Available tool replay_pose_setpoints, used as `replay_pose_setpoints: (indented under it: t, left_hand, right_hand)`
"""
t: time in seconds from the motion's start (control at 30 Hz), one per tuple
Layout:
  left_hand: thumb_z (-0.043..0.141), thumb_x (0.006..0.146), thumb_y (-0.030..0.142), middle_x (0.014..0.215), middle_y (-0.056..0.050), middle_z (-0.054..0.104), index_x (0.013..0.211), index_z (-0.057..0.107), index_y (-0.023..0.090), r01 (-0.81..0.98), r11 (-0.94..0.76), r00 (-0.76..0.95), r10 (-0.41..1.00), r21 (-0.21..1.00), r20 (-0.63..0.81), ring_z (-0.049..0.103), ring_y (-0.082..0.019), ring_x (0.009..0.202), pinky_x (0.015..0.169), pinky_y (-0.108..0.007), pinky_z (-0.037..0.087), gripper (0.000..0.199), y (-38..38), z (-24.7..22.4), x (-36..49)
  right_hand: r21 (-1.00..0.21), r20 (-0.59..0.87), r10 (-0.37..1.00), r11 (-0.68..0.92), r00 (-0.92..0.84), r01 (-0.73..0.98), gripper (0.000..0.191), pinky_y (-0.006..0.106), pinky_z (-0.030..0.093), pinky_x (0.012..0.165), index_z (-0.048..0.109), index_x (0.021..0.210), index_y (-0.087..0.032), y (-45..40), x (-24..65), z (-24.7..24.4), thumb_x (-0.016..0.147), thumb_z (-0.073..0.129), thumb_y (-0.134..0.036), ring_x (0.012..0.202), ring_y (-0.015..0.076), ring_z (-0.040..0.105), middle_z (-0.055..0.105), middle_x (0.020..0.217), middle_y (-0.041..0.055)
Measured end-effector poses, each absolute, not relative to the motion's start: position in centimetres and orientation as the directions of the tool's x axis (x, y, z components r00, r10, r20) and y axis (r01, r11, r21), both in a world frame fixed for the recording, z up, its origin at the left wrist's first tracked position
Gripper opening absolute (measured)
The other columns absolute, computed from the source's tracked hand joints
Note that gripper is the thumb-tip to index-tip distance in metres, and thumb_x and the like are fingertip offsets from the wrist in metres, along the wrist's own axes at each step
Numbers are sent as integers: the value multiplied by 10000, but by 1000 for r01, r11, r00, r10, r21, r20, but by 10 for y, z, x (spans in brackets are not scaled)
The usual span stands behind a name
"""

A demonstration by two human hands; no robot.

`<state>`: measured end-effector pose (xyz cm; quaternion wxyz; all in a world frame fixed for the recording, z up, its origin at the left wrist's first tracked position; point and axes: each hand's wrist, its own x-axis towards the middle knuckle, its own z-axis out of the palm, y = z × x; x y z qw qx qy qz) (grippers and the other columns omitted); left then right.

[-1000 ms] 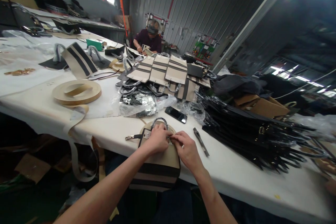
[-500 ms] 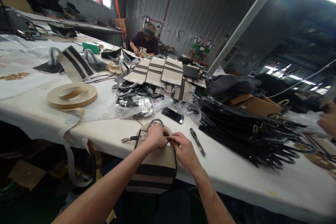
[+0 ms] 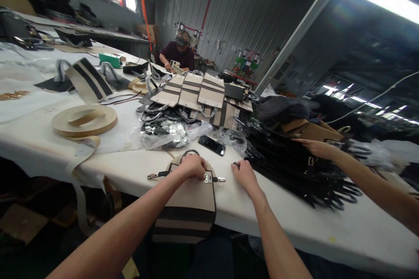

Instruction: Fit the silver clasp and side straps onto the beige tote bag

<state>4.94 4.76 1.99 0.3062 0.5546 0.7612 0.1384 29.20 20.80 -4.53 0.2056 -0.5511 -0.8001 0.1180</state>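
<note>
Pinching the dark tool (image 3: pixel 236 164) in the right hand (image 3: pixel 246 175), now off the striped bag (image 3: pixel 188 195), leaving it over the table's (image 3: pixel 310 226) near edge under only the left hand (image 3: pixel 194 166), with grip too hidden to tell.

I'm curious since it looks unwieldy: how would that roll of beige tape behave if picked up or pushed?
The tape roll lies flat, so a push would probably slide it. Its tail hangs over the table's edge, suggesting floppy material. The loose inner curl might slip out when lifted.
</note>
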Motion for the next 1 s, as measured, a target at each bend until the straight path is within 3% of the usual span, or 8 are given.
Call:
replay_pose_setpoints:
  t: [0.1,0.17,0.27,0.33,0.4,0.57,0.77,1.0]
  left_hand:
    - [922,713,283,1196,-21,811,1087,885,356,768,335,-189,933,546,-306,664,-323,1264,1186,-411,499,382,46,20,49]
    - [923,706,270,1209,-28,808,1100,882,353,764,335,-185,932,552,-311,666,-326,1265,1173,-406,509,405,46,19,48]
    - [920,699,258,1219,-31,805,1107,877,349,762,328,-181,936,559,-303,672,-325,1259,1165,-403,514,420,46,17,47]
    - [920,694,258,1217,-29,804,1111,872,349,767,317,-174,940,557,-295,677,-325,1252,1180,-417,505,429,47,15,47]
    - [919,692,261,1209,-24,805,1110,870,351,772,311,-167,941,554,-295,683,-319,1243,1188,-421,497,430,48,14,46]
    - [897,731,276,1181,-7,810,1112,865,347,782,280,-141,950,556,-279,695,-299,1232,1175,-392,501,389,47,15,44]
    - [889,799,321,1222,-18,809,1139,858,340,774,234,-90,961,589,-263,701,-312,1242,1193,-435,496,342,45,15,42]
    - [841,840,293,1183,-51,809,1104,858,308,772,202,-60,967,603,-247,699,-332,1245,1202,-479,502,264,45,13,39]
  right_hand:
    - [-584,255,910,414,-326,698,389,349,582,760,643,1168,-168,191,305,-43,1054,573,-533,801,241,707,747,1022,126]
    - [-768,306,921,388,-241,509,483,304,517,566,615,1179,-197,176,311,-35,1014,670,-647,592,190,610,711,850,36]
    - [-946,294,951,303,-91,115,512,242,309,396,563,873,-238,149,303,-12,919,841,-665,433,111,388,479,601,-80]
    - [-960,264,956,247,-129,-130,625,226,201,366,428,694,-245,128,283,7,955,819,-657,404,74,269,342,550,-100]
    - [-936,286,936,227,-207,-268,677,223,174,362,386,629,-236,108,254,23,986,800,-635,398,61,241,313,535,-95]
    - [-914,372,897,309,-239,-262,638,252,264,395,453,619,-224,79,187,24,993,814,-594,417,82,351,398,525,-61]
    - [-918,357,916,308,-181,-251,639,275,265,409,443,614,-233,78,174,5,1024,775,-595,414,91,355,393,514,-60]
    - [-916,400,857,378,-323,-133,610,282,292,422,499,615,-222,76,174,9,1043,764,-567,428,107,414,452,525,-38]
